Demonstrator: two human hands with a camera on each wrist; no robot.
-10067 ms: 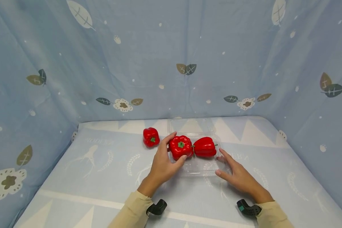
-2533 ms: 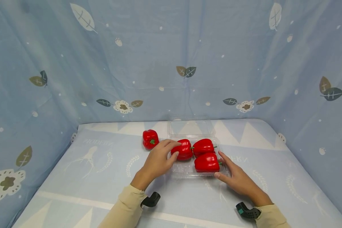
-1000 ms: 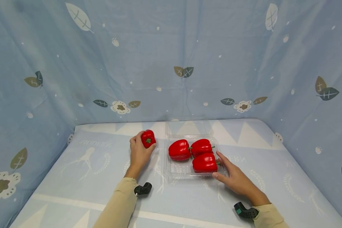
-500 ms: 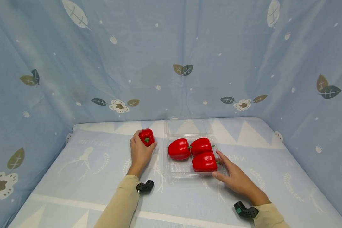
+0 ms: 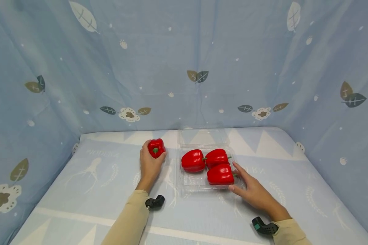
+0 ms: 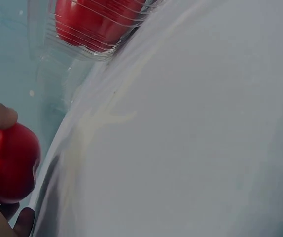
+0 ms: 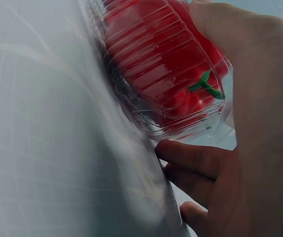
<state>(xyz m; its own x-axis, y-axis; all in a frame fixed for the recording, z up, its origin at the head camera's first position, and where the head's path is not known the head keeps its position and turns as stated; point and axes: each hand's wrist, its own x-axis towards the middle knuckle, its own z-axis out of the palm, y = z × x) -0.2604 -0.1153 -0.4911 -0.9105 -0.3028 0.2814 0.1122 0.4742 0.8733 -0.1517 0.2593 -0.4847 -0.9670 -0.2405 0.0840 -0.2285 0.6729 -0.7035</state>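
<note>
My left hand (image 5: 150, 166) grips a red bell pepper (image 5: 156, 148) with a green stem, left of the clear plastic clamshell box (image 5: 190, 182). Thumb and fingers lie around its sides; the left wrist view shows the same pepper (image 6: 14, 163) from below the hand. Three more red peppers lie in the box: one at the left (image 5: 193, 161), one at the back right (image 5: 216, 158) and one at the front right (image 5: 220, 174). At the box's right front corner is my right hand (image 5: 254, 190), fingers spread, thumb right at the rim, other fingertips low by the ribbed wall.
The box's hinged lid (image 5: 203, 137) lies folded back behind it. A patterned blue-and-white cloth (image 5: 104, 200) covers the table, with a leaf-print curtain (image 5: 159, 61) standing at the back and both sides. Each wrist wears a black camera band (image 5: 263, 226).
The left hand set a pepper in the box, let go of the left one and moved left to grasp the outside pepper, which has shifted slightly left. The right hand has stayed by the box.
</note>
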